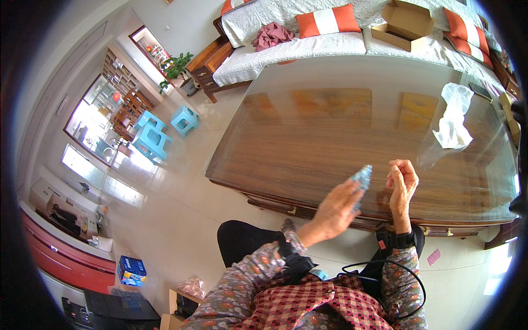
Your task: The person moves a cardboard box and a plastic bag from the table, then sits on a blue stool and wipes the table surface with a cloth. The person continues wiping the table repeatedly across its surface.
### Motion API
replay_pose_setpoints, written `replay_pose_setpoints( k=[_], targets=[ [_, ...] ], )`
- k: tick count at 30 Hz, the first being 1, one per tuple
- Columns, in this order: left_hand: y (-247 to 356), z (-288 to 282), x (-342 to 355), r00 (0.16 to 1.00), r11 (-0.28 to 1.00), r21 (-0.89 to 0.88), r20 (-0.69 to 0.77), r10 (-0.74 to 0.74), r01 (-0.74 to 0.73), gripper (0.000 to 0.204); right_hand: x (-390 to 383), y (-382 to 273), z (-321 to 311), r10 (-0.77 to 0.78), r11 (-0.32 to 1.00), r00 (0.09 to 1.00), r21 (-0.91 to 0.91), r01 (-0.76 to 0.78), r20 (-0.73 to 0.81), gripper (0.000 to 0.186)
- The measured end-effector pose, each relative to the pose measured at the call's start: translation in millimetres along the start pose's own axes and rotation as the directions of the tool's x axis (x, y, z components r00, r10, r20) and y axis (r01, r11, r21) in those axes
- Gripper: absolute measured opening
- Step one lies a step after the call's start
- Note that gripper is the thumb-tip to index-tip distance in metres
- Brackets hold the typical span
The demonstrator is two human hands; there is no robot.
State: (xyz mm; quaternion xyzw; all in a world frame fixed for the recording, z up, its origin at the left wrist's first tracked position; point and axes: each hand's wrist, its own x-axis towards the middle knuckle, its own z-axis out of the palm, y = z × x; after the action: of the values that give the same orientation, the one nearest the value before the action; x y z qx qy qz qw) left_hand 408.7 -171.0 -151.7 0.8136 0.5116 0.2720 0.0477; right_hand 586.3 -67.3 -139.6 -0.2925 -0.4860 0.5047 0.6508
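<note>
Over the near edge of the glass-topped wooden table (275, 143), my left hand (334, 212) is stretched against a small blue patterned piece (363, 177), perhaps cloth or a wrapper. It juts out past the fingers, tilted upward and slightly smeared by motion; the palm hides the rest. To its right my right hand (403, 184) is raised with loosely bent fingers, and nothing shows in it. A gap separates the two hands. A crumpled translucent plastic bag (455, 116) lies on the table beyond my right hand.
Behind the table stands a sofa (242, 60) with an open cardboard box (404, 27), a cushion (329, 22) and a pink cloth (273, 36). Blue plastic stools (151, 142) are at the left. A black cable (421, 286) loops by my right forearm. A dark thin object (480, 93) lies near the bag.
</note>
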Motion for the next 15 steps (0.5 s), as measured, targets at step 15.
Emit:
replay_pose_setpoints(
  k=[15],
  targets=[
    [-143,-104,-119,0.957,0.916,0.332,-0.251,-0.146,0.227,0.05,0,7,-3,-0.052,0.995,0.998,-0.089,0.051,-0.02,0.009]
  ],
)
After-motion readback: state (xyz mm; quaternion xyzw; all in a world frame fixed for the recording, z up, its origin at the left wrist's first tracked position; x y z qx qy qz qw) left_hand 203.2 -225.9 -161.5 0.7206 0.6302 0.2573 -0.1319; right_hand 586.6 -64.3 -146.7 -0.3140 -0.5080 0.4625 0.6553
